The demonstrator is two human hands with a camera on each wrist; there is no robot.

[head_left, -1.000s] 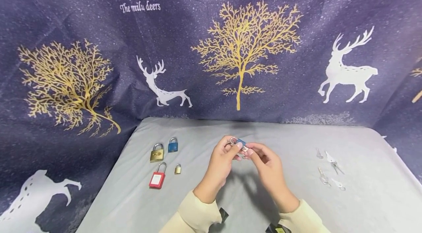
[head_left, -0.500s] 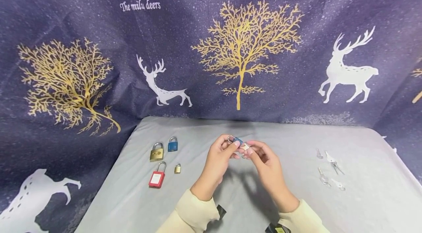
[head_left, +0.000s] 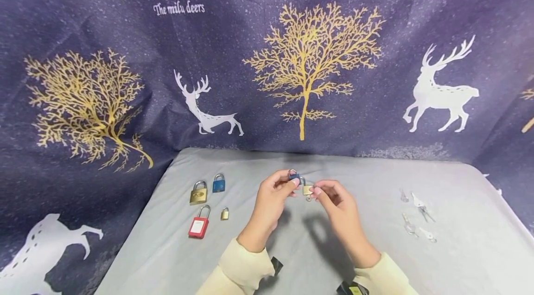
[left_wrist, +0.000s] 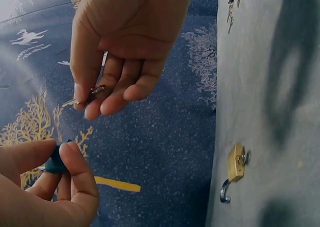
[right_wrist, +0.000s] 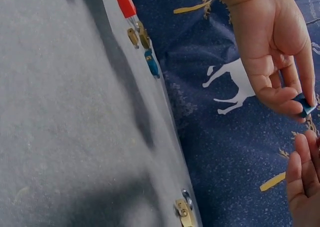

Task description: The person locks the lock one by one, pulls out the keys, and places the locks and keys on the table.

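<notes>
In the head view my left hand (head_left: 269, 200) pinches a small blue padlock (head_left: 294, 177) between thumb and fingers, its shackle pointing up. My right hand (head_left: 339, 204), just to the right, has thumb and fingertips together on a small silver key (left_wrist: 69, 102), whose ring shows in the left wrist view. The blue padlock and the key are apart. Beyond the hands a brass padlock (head_left: 308, 190) lies on the table, seen in the gap between them. Its shackle is swung open and a key with a ring sits in its keyhole, as the left wrist view shows.
At left on the grey cloth (head_left: 158, 258) are a large brass padlock (head_left: 198, 195), a blue padlock (head_left: 219, 185), a red padlock (head_left: 198, 227) and a tiny brass padlock (head_left: 225, 214). Several keys (head_left: 419, 202) lie at right. A dark printed curtain (head_left: 233, 54) hangs behind.
My left hand has drawn back to the left with the blue padlock, parting from the right hand. The brass padlock on the table now shows between them.
</notes>
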